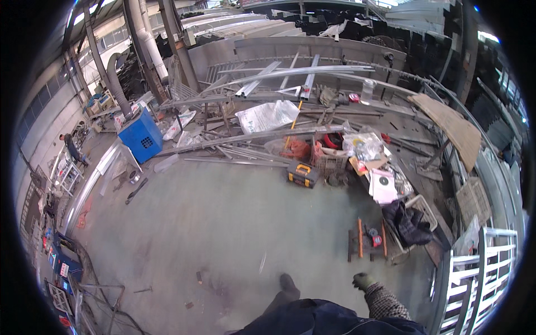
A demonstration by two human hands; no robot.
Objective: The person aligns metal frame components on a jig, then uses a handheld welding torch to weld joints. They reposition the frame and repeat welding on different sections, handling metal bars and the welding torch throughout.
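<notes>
My right hand [363, 281], in a greenish-grey glove below a checked sleeve [385, 302], hangs over the floor at the lower right. Its fingers look loosely curled, and I see nothing in them. Nearest to it is a low stand with orange bars [360, 239], and a small red-and-grey tool [373, 239] sits between the bars. The hand is apart from both. My left hand is out of sight. One dark shoe [288, 283] shows on the floor in front of my dark blue clothing.
A black-and-yellow toolbox [302, 175] stands beside a crate [329, 163]. Papers [383, 186] and a dark jacket [410, 222] lie at right, near silver metal frames [481, 279]. A blue machine [140, 137] stands at far left; beyond it is another person [71, 148]. Metal profiles [310, 75] lie ahead.
</notes>
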